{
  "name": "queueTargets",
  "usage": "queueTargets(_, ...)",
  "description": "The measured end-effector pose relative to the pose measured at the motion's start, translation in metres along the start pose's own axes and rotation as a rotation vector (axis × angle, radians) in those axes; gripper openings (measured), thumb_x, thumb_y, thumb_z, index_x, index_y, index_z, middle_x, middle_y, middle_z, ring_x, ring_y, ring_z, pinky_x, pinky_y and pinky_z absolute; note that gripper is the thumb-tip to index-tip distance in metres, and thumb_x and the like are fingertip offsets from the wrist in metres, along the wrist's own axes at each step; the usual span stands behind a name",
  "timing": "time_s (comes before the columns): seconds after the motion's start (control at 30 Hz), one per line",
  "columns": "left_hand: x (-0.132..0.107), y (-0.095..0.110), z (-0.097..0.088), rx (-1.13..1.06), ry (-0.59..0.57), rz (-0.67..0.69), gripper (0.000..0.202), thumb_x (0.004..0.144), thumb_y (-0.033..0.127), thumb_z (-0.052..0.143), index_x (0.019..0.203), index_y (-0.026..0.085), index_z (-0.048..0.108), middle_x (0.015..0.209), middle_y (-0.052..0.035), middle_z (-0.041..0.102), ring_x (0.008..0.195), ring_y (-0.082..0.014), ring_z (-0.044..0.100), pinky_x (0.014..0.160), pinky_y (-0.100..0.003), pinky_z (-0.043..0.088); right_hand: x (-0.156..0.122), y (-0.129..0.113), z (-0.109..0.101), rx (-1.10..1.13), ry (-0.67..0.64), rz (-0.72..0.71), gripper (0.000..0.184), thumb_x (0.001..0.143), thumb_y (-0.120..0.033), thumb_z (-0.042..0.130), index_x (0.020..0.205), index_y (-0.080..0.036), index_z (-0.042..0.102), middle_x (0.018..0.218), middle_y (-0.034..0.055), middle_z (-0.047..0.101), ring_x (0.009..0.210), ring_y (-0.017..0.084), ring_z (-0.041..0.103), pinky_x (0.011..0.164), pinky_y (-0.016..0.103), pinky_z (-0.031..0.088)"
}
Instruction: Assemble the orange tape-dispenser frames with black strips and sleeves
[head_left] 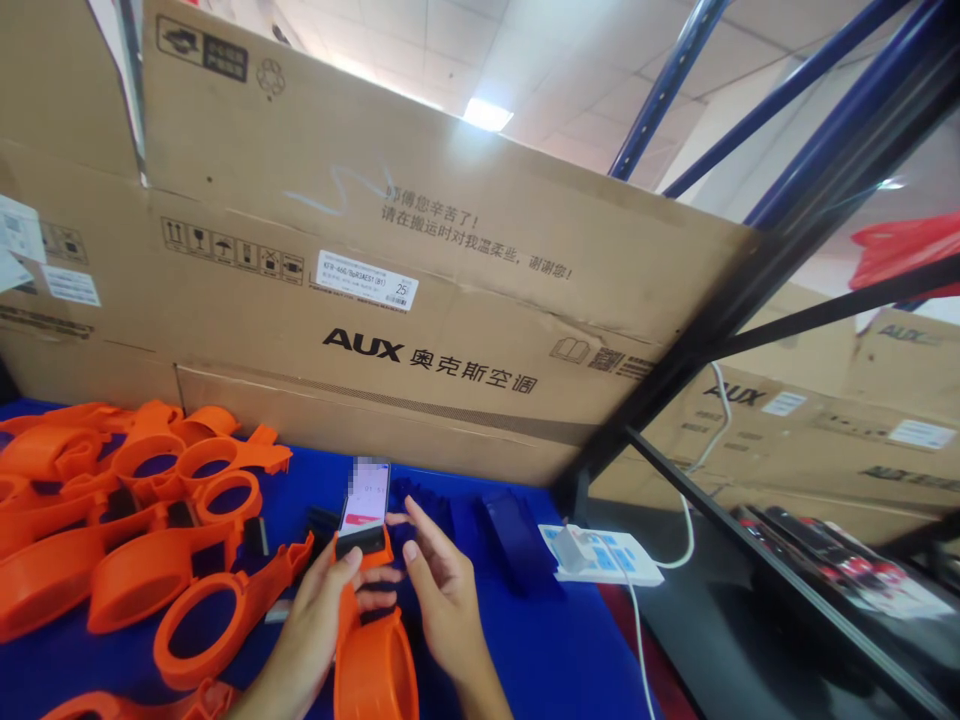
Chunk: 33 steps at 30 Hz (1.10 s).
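Observation:
My left hand is closed around the handle of an orange plastic holder with a wide ring, its thumb on a black piece at the top end. Just above that piece, a phone shows a lit screen with digits; whether it is held or leans there I cannot tell. My right hand is beside the holder, fingers apart, with nothing visible in it. Several more orange ring holders lie piled to the left on the blue table surface.
Dark blue pieces lie right of my hands, next to a white power strip with a plug and cables. A large cardboard box stands behind the table. A dark metal rack post slants up at the right.

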<state>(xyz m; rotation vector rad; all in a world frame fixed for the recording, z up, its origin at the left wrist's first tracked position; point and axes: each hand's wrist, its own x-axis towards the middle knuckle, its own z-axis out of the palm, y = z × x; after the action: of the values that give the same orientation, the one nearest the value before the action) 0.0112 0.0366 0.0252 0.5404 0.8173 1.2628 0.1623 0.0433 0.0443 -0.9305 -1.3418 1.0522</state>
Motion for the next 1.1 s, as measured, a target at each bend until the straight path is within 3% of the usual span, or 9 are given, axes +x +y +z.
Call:
queueTargets(0.1,-0.001,-0.003,0.0,0.0,-0.012,0.024,0.046,0.083,0.044,0.079,0.115,0.012,0.072,0.118,-0.0177,0.079,0.101,-0.0349,0.077,0.083,-0.044,0.065,-0.001,-0.003,0.002,0.009,-0.048,0.037,0.048,0.101,-0.044,0.061,0.147,-0.031,0.057,0.131,0.0081,0.073,0.119,0.028,0.07,0.108,0.048,0.052)
queueTargets(0.2,-0.003,-0.002,0.0,0.007,-0.03,0.054,0.042,0.082,0.042,0.081,0.112,0.013,0.075,0.118,-0.0176,0.079,0.105,-0.0369,0.076,0.085,-0.047,0.066,-0.001,-0.007,0.001,-0.104,-0.032,0.023,0.044,0.102,-0.047,0.057,0.142,-0.029,0.062,0.129,0.0079,0.074,0.115,0.028,0.072,0.104,0.044,0.054)
queueTargets(0.33,-0.002,-0.002,-0.001,0.006,-0.037,0.045,0.04,0.075,0.039,0.087,0.106,0.015,0.079,0.121,-0.0162,0.078,0.112,-0.0386,0.073,0.09,-0.048,0.065,-0.001,-0.001,-0.003,-0.182,0.006,0.003,0.045,0.102,-0.049,0.057,0.138,-0.024,0.063,0.094,0.0068,0.081,0.084,0.025,0.076,0.083,0.037,0.062)
queueTargets(0.43,-0.001,-0.003,-0.002,0.012,-0.039,0.036,0.04,0.072,0.037,0.089,0.105,0.016,0.08,0.121,-0.0149,0.078,0.114,-0.0385,0.073,0.094,-0.049,0.064,-0.001,0.005,-0.005,-0.201,0.031,0.002,0.042,0.102,-0.051,0.056,0.13,-0.022,0.065,0.073,0.003,0.074,0.066,0.021,0.07,0.065,0.03,0.059)
queueTargets(0.57,-0.004,0.0,-0.001,0.015,-0.006,0.019,0.036,0.074,0.034,0.088,0.104,0.014,0.08,0.115,-0.014,0.081,0.111,-0.0361,0.074,0.096,-0.049,0.062,-0.002,0.003,-0.011,-0.246,0.045,-0.05,0.033,0.103,-0.049,0.053,0.112,-0.023,0.071,0.085,0.0049,0.074,0.075,0.02,0.07,0.069,0.028,0.057)
queueTargets(0.67,-0.004,0.007,0.003,-0.032,0.04,-0.031,0.029,0.081,0.029,0.082,0.104,0.012,0.079,0.111,-0.0153,0.082,0.109,-0.0328,0.076,0.097,-0.043,0.062,-0.003,-0.003,-0.018,-0.222,-0.109,-0.1,0.037,0.101,-0.048,0.058,0.128,-0.025,0.069,0.112,0.0091,0.074,0.102,0.025,0.071,0.091,0.036,0.057)
queueTargets(0.73,-0.003,0.011,0.004,-0.061,0.067,-0.069,0.026,0.083,0.026,0.079,0.104,0.011,0.079,0.107,-0.0166,0.082,0.105,-0.0321,0.077,0.094,-0.042,0.063,-0.003,-0.004,-0.022,-0.25,-0.191,-0.107,0.047,0.098,-0.045,0.063,0.141,-0.027,0.062,0.119,0.01,0.073,0.107,0.027,0.069,0.099,0.041,0.054)
queueTargets(0.9,-0.003,0.013,0.006,-0.073,0.097,-0.115,0.022,0.084,0.02,0.076,0.104,0.012,0.077,0.105,-0.0169,0.083,0.1,-0.0308,0.079,0.091,-0.042,0.064,-0.001,-0.003,-0.023,-0.406,-0.133,-0.118,0.04,0.097,-0.037,0.065,0.137,-0.03,0.067,0.103,0.0065,0.077,0.088,0.023,0.069,0.095,0.042,0.056)
queueTargets(1.1,-0.011,0.019,0.011,-0.066,0.053,-0.087,0.026,0.085,0.024,0.076,0.107,0.012,0.077,0.109,-0.0174,0.082,0.105,-0.0334,0.077,0.091,-0.044,0.064,-0.001,-0.002,-0.021,-0.357,-0.092,-0.183,0.036,0.095,-0.028,0.066,0.131,-0.027,0.067,0.105,0.0066,0.073,0.08,0.02,0.065,0.079,0.034,0.057)
